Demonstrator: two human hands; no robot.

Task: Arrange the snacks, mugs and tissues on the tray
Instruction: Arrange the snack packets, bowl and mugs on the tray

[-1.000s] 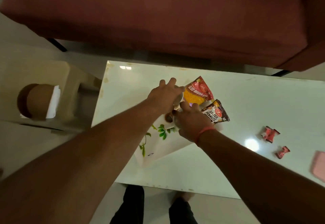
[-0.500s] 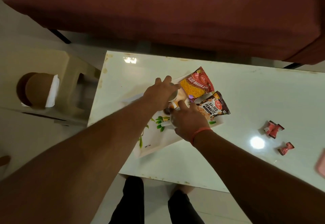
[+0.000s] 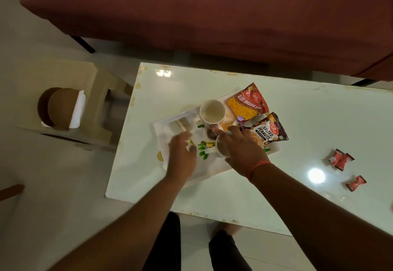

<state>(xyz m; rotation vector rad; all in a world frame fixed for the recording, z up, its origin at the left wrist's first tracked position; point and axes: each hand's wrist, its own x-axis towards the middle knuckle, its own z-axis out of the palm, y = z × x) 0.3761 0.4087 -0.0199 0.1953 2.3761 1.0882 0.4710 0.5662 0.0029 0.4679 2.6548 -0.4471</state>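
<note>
White floral rectangular tray [image 3: 170,122] on glossy white bench [image 3: 319,126]: left hand [image 3: 180,153] has withdrawn, fingers released, leaving white ceramic mug [image 3: 212,112] standing on it; right hand [image 3: 244,149] fingers grasp second mug [image 3: 221,148].

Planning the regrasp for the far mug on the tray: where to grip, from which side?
Take the mug by its rim and upper wall, coming from above on the left. It stands upright, mouth open. The snack packet crowds its right, and the right hand with the second mug sits in front. Its handle can't be made out.
</note>
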